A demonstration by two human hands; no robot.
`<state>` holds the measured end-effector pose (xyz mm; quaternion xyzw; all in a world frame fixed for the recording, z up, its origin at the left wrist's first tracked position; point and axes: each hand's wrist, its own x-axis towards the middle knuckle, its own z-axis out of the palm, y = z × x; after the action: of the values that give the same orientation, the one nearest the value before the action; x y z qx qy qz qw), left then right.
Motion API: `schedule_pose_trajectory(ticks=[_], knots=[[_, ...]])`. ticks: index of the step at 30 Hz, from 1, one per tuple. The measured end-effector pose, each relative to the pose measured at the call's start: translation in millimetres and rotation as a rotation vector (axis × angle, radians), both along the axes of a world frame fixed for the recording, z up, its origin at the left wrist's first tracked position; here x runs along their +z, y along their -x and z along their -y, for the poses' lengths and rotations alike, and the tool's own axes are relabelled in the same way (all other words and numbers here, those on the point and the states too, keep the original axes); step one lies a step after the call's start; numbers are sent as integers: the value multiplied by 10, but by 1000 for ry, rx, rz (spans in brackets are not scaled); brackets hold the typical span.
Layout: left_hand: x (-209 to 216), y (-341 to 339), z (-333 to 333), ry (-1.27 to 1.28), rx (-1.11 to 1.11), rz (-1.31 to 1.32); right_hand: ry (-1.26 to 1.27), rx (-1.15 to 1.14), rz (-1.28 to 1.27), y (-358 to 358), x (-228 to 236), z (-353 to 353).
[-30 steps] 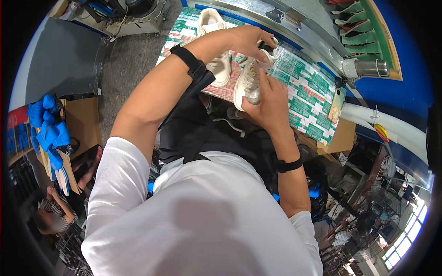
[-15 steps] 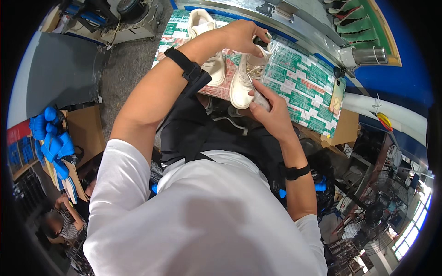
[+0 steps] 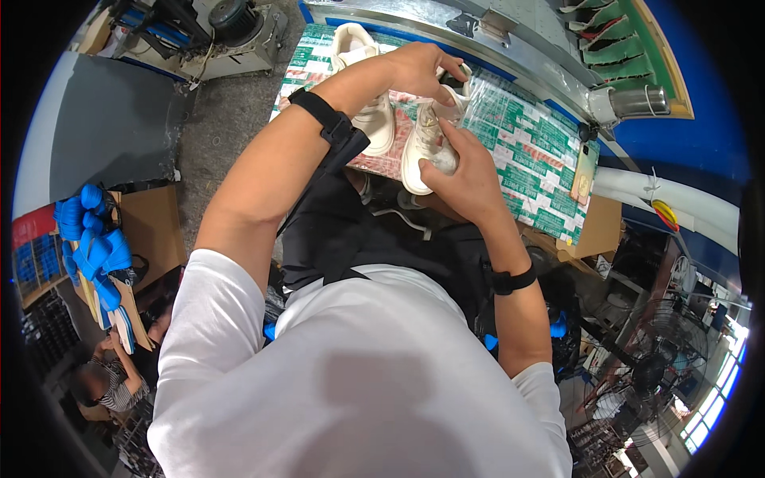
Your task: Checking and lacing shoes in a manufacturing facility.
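Two off-white lace-up sneakers stand side by side on a tabletop covered with green, white and red printed sheeting [image 3: 526, 151]. My left hand [image 3: 418, 70] is closed at the ankle opening of the right-hand sneaker [image 3: 414, 153], thumb and fingers on its collar. Over that shoe's laces, my right hand [image 3: 472, 171] is closed around the pale, wrapped-looking handle of a thin metal tool [image 3: 445, 162]. The tool's tip lies among the laces, mostly hidden by my fingers. My left forearm partly covers the other sneaker [image 3: 381, 131].
A metal rail [image 3: 510, 48] runs along the table's far edge, with a metal cylinder [image 3: 637, 99] at its right end. Bright blue bundles [image 3: 100, 247] are stacked at the left. A person [image 3: 111, 382] sits at lower left. A large fan [image 3: 653, 370] stands at lower right.
My right hand has moved up and slightly left with the tool, from beside the sneaker onto its laces. The left hand stays at the shoe's collar.
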<state>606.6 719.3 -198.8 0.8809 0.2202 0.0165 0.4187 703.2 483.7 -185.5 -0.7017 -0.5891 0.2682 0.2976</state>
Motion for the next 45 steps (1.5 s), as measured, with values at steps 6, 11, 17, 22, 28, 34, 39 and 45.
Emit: schedule_pose_trajectory(ticks=[6, 11, 17, 22, 28, 34, 39, 45], knots=[[61, 9, -39, -10, -1, -18, -17, 67, 66, 120, -5, -123], [45, -41, -71, -26, 25, -19, -111, 18, 29, 262, -179, -246], [4, -79, -79, -3, 30, -9, 245, 290, -576, 155, 103, 140], [0, -26, 36, 17, 26, -19, 94, 38, -424, -152, -152, 439], [-29, -62, 127, -46, 88, -20, -48, -214, -300, -303, -264, 275], [-197, -114, 174, -129, 115, 90, -122, -151, -93, -304, -323, 270], [-183, -131, 202, -151, 182, 98, -142, 33, 365, -376, -139, 234], [-141, -124, 173, -63, 154, 89, 168, 28, 220, -458, 514, 854]])
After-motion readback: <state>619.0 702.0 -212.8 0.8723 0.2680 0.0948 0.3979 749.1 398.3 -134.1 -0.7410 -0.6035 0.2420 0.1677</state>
